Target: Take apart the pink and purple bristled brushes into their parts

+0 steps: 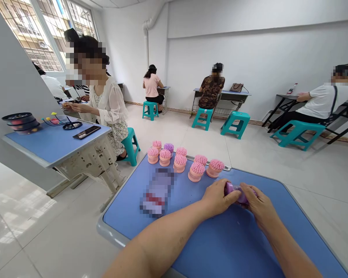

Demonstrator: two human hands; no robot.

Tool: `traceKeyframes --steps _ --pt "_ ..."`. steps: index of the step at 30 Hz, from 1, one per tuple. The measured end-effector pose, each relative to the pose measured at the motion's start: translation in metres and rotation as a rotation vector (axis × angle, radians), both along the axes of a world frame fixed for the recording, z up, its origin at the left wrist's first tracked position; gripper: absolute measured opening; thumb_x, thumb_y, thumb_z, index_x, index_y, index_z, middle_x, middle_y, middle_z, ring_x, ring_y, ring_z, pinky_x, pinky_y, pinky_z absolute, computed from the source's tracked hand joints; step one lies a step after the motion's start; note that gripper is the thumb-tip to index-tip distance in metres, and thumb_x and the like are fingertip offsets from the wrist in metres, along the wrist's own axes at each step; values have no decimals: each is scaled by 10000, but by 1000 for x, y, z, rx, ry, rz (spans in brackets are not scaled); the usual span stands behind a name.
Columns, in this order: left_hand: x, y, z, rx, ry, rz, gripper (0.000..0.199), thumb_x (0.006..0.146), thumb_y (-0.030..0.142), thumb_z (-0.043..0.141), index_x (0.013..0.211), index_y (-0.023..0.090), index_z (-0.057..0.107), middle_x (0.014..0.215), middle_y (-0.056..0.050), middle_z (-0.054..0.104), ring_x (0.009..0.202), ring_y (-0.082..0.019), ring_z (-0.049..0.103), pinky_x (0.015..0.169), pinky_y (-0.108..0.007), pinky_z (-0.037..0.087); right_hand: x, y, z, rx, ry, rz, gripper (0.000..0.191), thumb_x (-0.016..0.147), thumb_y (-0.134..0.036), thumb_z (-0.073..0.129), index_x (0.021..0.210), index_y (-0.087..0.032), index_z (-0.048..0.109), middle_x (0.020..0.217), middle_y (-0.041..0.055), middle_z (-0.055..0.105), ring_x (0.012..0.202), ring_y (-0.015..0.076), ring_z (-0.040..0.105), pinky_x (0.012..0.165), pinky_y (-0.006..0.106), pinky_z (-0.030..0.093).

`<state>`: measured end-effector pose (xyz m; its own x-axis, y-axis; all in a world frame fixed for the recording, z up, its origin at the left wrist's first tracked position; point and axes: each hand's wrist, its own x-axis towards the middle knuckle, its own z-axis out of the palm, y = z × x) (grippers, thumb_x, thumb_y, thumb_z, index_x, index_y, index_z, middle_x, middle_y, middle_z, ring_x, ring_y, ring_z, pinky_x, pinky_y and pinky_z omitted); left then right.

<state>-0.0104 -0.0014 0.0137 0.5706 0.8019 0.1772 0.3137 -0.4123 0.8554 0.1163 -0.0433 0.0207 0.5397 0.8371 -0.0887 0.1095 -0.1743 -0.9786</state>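
Observation:
Over the right half of the blue desk [208, 239], both of my hands grip a purple brush [235, 188] that lies on its side between them. My left hand [216, 197] is closed round one end of it. Around the other end wrap the fingers of my right hand [258, 202], which partly cover its bristles. Along the desk's far edge stand several small pink brushes [179, 163], bristles up on round bases. Among them, toward the back left, is one purple brush [168, 147].
Left of my forearm lies a blurred-out phone-like rectangle [158, 193]. A person [104, 100] works at a neighbouring desk [58, 143] holding stacked dark trays [21, 122] and a black phone [87, 132]. Teal stools [236, 123] and other seated people are farther off.

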Motion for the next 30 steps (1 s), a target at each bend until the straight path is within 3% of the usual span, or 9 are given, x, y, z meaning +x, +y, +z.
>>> traceKeyframes --steps 14,21,26,30 --pt "0 0 3 -31 9 19 301 802 439 439 930 187 544 856 -26 582 772 -176 518 751 -305 441 -2 0 1 9 -6 5 473 494 -602 670 672 -178 556 493 -28 524 430 128 503 391 243 389" --pt "4 3 0 -100 -61 68 253 765 436 498 831 195 541 766 2 580 720 -158 521 717 -269 427 -1 1 2 93 -91 44 415 586 -575 624 691 -178 569 492 -21 534 422 127 486 394 241 376" --pt "9 13 -5 -245 -176 74 331 833 446 304 741 188 490 533 27 485 510 -152 500 539 -259 400 -2 -1 10 233 -236 68 322 542 -441 713 725 -197 608 632 -29 570 557 120 493 564 254 424" --pt "10 20 -7 -303 -259 54 379 812 516 297 716 190 463 471 50 438 438 -143 476 470 -248 372 1 -2 11 253 -237 164 394 570 -393 723 901 -203 629 771 -10 619 654 135 538 646 267 455"
